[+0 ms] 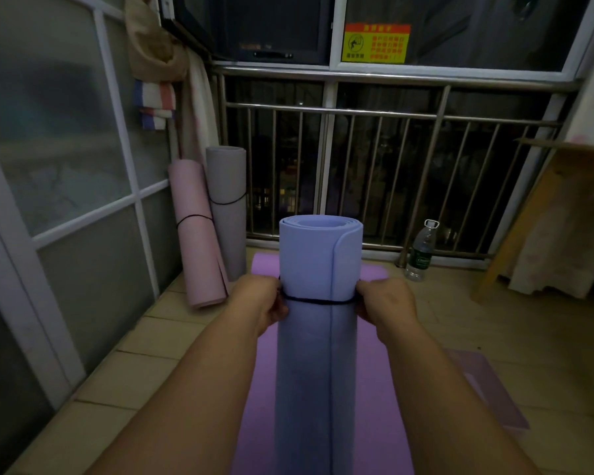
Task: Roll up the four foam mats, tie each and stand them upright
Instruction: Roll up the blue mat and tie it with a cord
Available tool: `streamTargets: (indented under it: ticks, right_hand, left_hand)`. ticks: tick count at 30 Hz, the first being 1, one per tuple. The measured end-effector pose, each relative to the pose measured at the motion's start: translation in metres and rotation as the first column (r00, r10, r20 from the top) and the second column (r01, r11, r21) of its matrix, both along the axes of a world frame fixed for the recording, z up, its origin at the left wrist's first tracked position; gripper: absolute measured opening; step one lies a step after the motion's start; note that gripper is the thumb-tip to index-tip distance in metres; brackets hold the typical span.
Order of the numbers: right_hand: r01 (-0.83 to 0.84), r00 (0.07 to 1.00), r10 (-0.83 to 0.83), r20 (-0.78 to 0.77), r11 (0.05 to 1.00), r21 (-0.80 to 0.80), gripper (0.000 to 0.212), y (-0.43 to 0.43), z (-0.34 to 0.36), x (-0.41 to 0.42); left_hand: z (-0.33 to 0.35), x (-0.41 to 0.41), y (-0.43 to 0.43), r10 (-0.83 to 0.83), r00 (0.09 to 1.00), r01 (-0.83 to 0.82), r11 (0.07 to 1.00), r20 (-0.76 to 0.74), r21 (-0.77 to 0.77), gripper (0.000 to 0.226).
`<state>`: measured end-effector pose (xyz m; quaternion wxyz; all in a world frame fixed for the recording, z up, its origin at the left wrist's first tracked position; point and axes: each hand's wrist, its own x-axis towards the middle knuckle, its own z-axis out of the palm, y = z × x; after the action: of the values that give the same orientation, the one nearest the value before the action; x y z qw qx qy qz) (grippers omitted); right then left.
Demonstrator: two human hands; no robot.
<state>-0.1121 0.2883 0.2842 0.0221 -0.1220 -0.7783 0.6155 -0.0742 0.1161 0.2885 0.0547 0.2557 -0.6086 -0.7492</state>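
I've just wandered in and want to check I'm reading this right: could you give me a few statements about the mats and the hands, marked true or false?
1. Both the left hand and the right hand hold a black cord around the blue mat. True.
2. Three rolled mats stand in the corner. False: only two, the pink mat and the grey mat.
3. The purple mat is rolled up. False: it lies flat on the floor.
4. The pink mat and the grey mat are each tied. True.
5. The bottle lies on its side. False: it stands upright by the railing.
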Motion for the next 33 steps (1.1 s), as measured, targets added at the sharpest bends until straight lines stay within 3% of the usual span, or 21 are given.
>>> streamTargets:
  ticks: [3, 5, 6, 8, 10, 14, 19, 23, 27, 30, 33]
  right_hand:
    - [-0.019, 0.999, 0.02, 0.049, 1.0, -0.01, 0.015, 0.002, 0.008, 0.002]
    - [0.0, 0.999, 0.001, 0.032, 1.0, -0.021, 0.018, 0.003, 0.009, 0.003]
    - [0.005, 0.999, -0.002, 0.041, 0.998, -0.059, 0.019, 0.004, 0.006, 0.002]
    - [0.014, 0.996, 0.004, 0.084, 0.977, -0.212, 0.018, 0.001, -0.001, 0.004]
    - [0.062, 0.994, -0.025, 0.105, 0.928, -0.367, 0.016, -0.001, -0.007, 0.004]
    - [0.149, 0.978, -0.056, 0.2, 0.859, -0.49, 0.027, 0.002, -0.007, 0.005]
    - [0.173, 0.974, -0.044, 0.222, 0.777, -0.605, 0.026, 0.001, -0.014, 0.006]
    - [0.122, 0.984, -0.012, 0.177, 0.769, -0.628, 0.026, -0.001, -0.013, 0.009]
    - [0.063, 0.991, 0.022, 0.135, 0.8, -0.596, 0.03, -0.003, -0.02, 0.007]
    - [0.072, 0.987, 0.016, 0.163, 0.852, -0.519, 0.02, -0.007, -0.045, -0.008]
    - [0.141, 0.977, -0.054, 0.206, 0.889, -0.436, 0.043, -0.008, -0.088, -0.021]
  left_hand:
    - [0.003, -0.004, -0.01, 0.069, 0.997, -0.059, 0.963, 0.029, -0.264, 0.012]
    - [0.0, -0.006, -0.009, 0.081, 0.995, -0.054, 0.941, 0.065, -0.334, 0.016]
    - [-0.003, -0.006, -0.007, 0.053, 0.997, -0.034, 0.961, 0.061, -0.276, 0.019]
    - [-0.01, -0.007, -0.005, 0.018, 0.998, -0.022, 0.997, 0.062, 0.067, 0.024]
    - [-0.014, -0.011, -0.007, 0.023, 0.995, -0.053, 0.938, 0.092, 0.343, 0.028]
    - [-0.022, -0.015, -0.013, -0.01, 0.993, -0.052, 0.853, 0.115, 0.519, 0.033]
    - [-0.024, -0.007, -0.005, -0.076, 0.989, 0.012, 0.896, 0.125, 0.444, 0.039]
    - [-0.02, 0.0, -0.001, -0.105, 0.988, 0.062, 0.939, 0.112, 0.338, 0.044]
    - [-0.021, 0.007, 0.007, -0.071, 0.995, 0.055, 0.974, 0.065, 0.22, 0.037]
    - [-0.042, 0.006, 0.003, 0.008, 0.999, -0.017, 0.983, 0.05, 0.182, 0.029]
    - [-0.084, -0.005, -0.001, 0.086, 0.991, -0.096, 0.99, 0.101, 0.1, 0.024]
